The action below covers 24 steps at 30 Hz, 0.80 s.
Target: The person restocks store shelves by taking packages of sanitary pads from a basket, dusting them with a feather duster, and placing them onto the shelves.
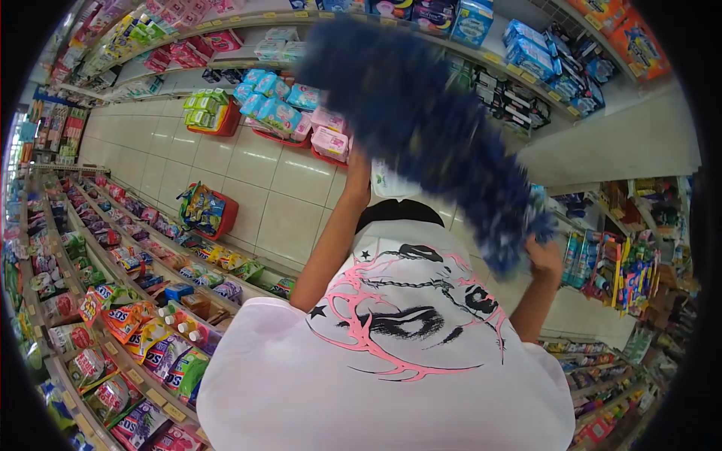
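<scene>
Currently, a fluffy dark-blue duster (421, 113) is gripped by the right hand (547, 257) beyond the white pink-and-black-printed shirt (376, 368); whether the left hand (359, 161) is closed cannot be told. Pink plastic-wrapped packs (329, 143) beyond the shirt could be toppled by a wide swing.

The pale tiled floor (139, 150) is carrying a red basket (228, 216) near the left-hand shelving, and more red baskets (229, 120) are standing in a row farther off. The tiered left shelf (154, 396) is bearing rows of colourful pouches (162, 353), some reading SOS. The upper shelf (492, 58) is supporting blue packs (472, 21).
</scene>
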Available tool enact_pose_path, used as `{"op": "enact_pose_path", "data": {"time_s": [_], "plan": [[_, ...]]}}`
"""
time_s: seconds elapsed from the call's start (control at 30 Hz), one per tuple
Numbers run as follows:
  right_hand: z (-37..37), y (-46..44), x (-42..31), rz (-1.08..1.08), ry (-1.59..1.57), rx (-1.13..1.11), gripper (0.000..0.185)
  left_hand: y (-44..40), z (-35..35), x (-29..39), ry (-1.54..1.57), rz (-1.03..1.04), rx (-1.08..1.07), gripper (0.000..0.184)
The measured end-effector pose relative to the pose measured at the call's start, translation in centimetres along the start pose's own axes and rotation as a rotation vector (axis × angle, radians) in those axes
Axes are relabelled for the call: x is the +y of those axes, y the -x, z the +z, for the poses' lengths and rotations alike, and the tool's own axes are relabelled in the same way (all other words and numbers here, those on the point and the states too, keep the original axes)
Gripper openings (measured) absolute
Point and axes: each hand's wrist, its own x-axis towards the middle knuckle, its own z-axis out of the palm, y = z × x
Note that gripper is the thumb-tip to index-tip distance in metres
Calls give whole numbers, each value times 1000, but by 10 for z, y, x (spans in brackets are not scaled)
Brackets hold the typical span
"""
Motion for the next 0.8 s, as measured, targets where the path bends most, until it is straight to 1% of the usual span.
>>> {"op": "enact_pose_path", "data": {"time_s": [0.03,0.1,0.13,0.2,0.27,0.33,0.37,0.4,0.47,0.5,0.53,0.6,0.63,0.67,0.7,0.73,0.8], "plan": [[-13,1,-20,-7,-8,-7,56,-3,2,3,-8,9,2,48],[-35,5,-53,-106,534,-325,61,-5,4,7,36,35,-47,48],[-39,1,-58,-111,527,-329,61,-5,4,9,58,46,-72,48],[-43,-12,-65,49,528,-426,66,1,2,11,104,64,-117,48],[-49,-25,-61,78,527,-424,66,7,1,12,155,86,-159,47],[-60,-42,-39,10,388,-338,64,16,0,13,209,111,-200,47],[-61,-47,-31,1,387,-275,60,27,22,25,317,27,35,49],[-59,-50,-31,-2,387,-284,60,31,33,34,298,-51,30,52],[-47,-55,-34,72,246,-136,57,31,36,31,245,-81,45,53],[-41,-56,-38,130,195,-117,55,34,38,28,229,-98,47,55],[-40,-59,-33,131,196,-125,55,35,42,24,235,-62,44,55],[-31,-71,-16,71,22,-94,55,37,43,20,295,-98,7,58],[-23,-77,-7,68,19,-100,55,39,45,21,291,-92,9,58],[-13,-84,2,46,-73,-61,55,43,53,27,306,-85,4,61],[-5,-87,1,24,-164,-22,56,46,60,34,322,-78,-2,65],[4,-88,-2,22,-166,-26,56,47,63,40,320,-73,-1,65],[32,-84,-19,-12,-196,-79,57,47,66,50,413,20,12,65]]}}
